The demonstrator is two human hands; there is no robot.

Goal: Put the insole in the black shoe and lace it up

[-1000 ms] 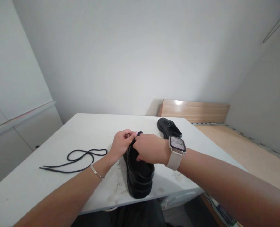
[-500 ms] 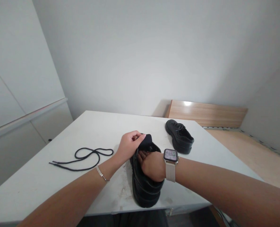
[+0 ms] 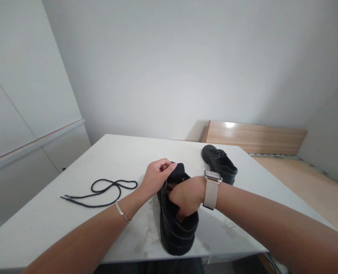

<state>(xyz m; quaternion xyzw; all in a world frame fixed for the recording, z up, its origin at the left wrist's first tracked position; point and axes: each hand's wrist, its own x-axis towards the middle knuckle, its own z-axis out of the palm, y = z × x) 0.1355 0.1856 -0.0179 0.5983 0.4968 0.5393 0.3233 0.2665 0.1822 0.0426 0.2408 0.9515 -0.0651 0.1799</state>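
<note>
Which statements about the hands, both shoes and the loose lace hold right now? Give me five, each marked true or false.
1. The right hand reaches into the near shoe. True.
2. The far shoe stands to the left of the near shoe. False: it stands beyond it, to the right.
3. The loose lace lies on the white table. True.
4. The left hand holds the loose lace. False: it holds the tongue of the near shoe.
5. Both shoes are black. True.
</note>
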